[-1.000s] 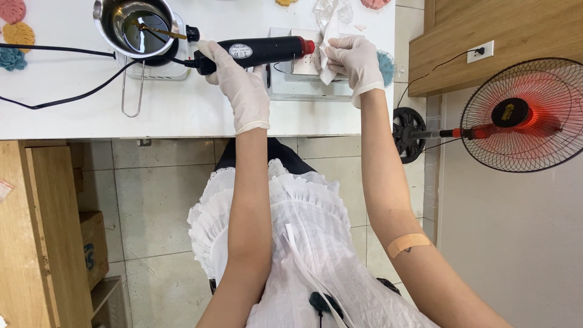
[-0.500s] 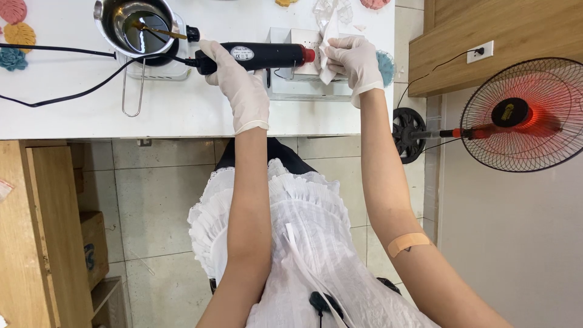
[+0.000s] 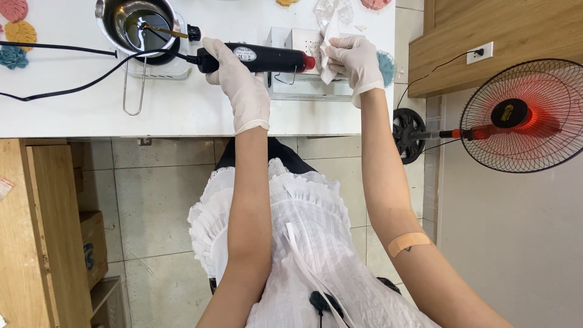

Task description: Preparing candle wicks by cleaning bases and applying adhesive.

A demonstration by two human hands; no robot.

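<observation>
Your left hand (image 3: 238, 71), gloved in white, was wrapped tight around the grip of the black heat gun (image 3: 258, 58), fingers closed on it. The gun lay level above the white table (image 3: 182, 109), its red nozzle pointing toward your right hand (image 3: 357, 61). That hand, gloved too, had its fingers pinched together on a crumpled white tissue (image 3: 328, 36), pressed against the small white box (image 3: 303, 61) just beyond the nozzle. The box stood on a clear tray (image 3: 310, 91) near the table's edge.

The gun's black cord (image 3: 73, 88) trailed left across the table, passing in front of a steel pot (image 3: 136, 24) set on a small white heater (image 3: 158, 67), the pot's wire handle (image 3: 133, 88) hanging toward you. Coloured flower-shaped pieces (image 3: 15, 33) lay at the far left. Just behind your right hand sat a blue round piece (image 3: 386, 67), partly hidden. Well off to your right stood a floor fan (image 3: 522, 115), clear of both arms.
</observation>
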